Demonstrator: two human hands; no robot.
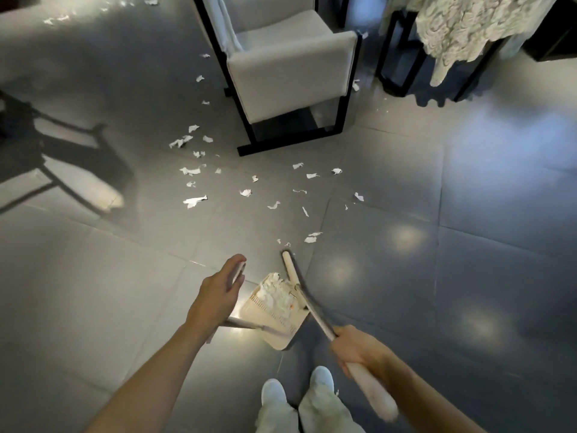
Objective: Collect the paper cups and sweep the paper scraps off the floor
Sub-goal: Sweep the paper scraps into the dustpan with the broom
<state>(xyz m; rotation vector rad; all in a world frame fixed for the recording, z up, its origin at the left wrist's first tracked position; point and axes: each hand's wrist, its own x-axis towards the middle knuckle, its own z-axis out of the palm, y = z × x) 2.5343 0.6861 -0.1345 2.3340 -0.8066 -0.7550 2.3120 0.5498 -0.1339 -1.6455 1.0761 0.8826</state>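
While the right hand [359, 348] gripped the broom [289, 266] and the left hand [218, 289] the dustpan [253, 303] handle, paper scraps [195, 201] (feather-light, flimsy, likely to flutter) lay strewn ahead by the chair [290, 73], better swept gently than pinched

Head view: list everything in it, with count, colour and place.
floor: grey tiles, throughout
scraps: many, white, scattered from chair to broom; a pile in the dustpan
dustpan: one, cream, ahead of the shoes
broom: one, cream, at dustpan's right edge
chair: one, pale with black frame, top centre
lace cloth: one, off-white, over a black stand, top right
dark chair: one, black, blurred, left edge
shoes: two, white, bottom centre
left hand: holds dustpan handle
right hand: grips broom handle
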